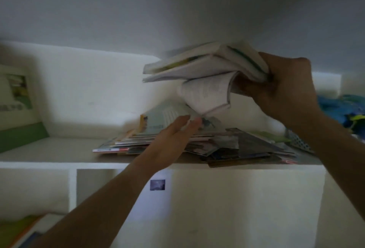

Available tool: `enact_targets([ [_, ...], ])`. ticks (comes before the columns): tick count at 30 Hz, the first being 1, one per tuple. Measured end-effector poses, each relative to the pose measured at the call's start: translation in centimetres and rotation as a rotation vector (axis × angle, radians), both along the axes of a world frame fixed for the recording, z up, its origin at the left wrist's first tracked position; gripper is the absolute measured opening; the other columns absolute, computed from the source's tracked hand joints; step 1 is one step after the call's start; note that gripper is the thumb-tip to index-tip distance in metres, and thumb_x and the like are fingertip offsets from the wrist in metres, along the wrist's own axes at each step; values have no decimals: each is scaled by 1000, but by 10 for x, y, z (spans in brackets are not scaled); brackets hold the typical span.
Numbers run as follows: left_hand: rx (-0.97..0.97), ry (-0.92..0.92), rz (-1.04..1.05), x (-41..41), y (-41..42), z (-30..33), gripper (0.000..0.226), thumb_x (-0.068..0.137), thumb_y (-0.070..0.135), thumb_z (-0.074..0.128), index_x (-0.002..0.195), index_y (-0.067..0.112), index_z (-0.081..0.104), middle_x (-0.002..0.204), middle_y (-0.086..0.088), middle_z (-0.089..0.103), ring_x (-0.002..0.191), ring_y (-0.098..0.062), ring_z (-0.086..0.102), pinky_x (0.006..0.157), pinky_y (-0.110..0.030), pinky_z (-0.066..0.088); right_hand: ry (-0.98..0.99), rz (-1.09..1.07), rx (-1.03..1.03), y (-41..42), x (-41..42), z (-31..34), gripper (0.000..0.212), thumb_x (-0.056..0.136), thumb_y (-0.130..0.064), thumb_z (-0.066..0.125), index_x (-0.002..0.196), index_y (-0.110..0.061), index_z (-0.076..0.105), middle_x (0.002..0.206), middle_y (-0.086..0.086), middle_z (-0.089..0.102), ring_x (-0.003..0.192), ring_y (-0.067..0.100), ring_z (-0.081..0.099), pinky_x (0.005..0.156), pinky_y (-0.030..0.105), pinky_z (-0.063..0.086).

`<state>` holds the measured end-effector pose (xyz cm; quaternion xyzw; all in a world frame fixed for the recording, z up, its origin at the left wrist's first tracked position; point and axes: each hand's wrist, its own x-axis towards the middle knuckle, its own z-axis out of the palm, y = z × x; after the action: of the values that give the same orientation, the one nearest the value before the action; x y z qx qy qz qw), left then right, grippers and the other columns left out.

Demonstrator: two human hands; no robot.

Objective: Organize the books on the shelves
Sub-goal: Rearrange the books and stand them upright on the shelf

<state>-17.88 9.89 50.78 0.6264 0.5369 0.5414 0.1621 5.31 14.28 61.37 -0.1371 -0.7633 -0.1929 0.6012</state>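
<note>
Our right hand [284, 89] pinches a bundle of soft books [199, 70] above the shelf [49, 149]; its grip is pressed on their right edge, and some pages sag down. Our left hand [169, 145] is spread flat, its fingers touching the messy pile [227, 145] that lies on the shelf. We should probably support the hanging pages from below, square the bundle, and keep the pile steady so that nothing slides off the front edge.

A home, likely a bedroom or study: a white built-in wall shelf [49, 163] bears a loose heap of thin colourful books and magazines [227, 145], with crumpled blue cloth [343, 109] beside it.
</note>
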Motion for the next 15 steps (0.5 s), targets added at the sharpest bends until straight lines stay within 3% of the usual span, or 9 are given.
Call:
enact_targets([
  [2,29,-167,-46,-5,-4,6,77,90,74,50,154,33,37,143,18,49,140,-10,43,108,-29,31,22,71,-7,-13,-28,-4,29,90,-36,75,116,-24,72,85,-16,64,80,-3,56,70,6,44],
  [4,69,-254,-109,-6,-10,14,57,103,53,43,154,32,32,149,12,40,142,-12,39,111,-30,31,17,120,36,-25,-56,-5,30,91,-37,74,118,-24,71,90,-9,72,78,5,65,75,19,53],
  [6,92,-298,-159,-6,-11,22,49,106,42,40,153,35,27,156,9,34,144,-16,38,115,-34,35,13,153,72,-38,-84,2,28,91,-39,72,114,-24,73,87,-3,75,75,17,69,68,35,55],
  [8,69,-321,-134,-10,-13,31,54,109,37,41,159,34,22,165,5,26,148,-23,36,112,-37,43,19,199,63,-53,-112,14,26,90,-42,71,108,-23,73,76,-4,70,67,19,66,61,31,46],
  [11,75,-568,-153,-24,-29,36,50,109,32,46,157,26,34,157,-5,45,140,-29,50,99,-29,50,15,267,23,-71,-140,23,30,87,-42,72,104,-18,74,76,-1,71,69,20,67,63,36,50],
  [13,134,-886,-176,-46,-54,39,46,104,34,53,147,17,51,139,-12,64,126,-30,64,109,-34,44,40,328,-91,-79,-153,15,27,84,-38,77,99,-15,74,76,2,72,68,17,68,65,39,55],
  [15,216,-1087,-203,-74,-82,37,48,95,38,64,132,9,62,124,-16,72,118,-32,68,111,-45,45,94,390,-256,-83,-165,-1,23,81,-33,83,90,-13,73,71,-1,70,66,11,67,60,28,53],
])
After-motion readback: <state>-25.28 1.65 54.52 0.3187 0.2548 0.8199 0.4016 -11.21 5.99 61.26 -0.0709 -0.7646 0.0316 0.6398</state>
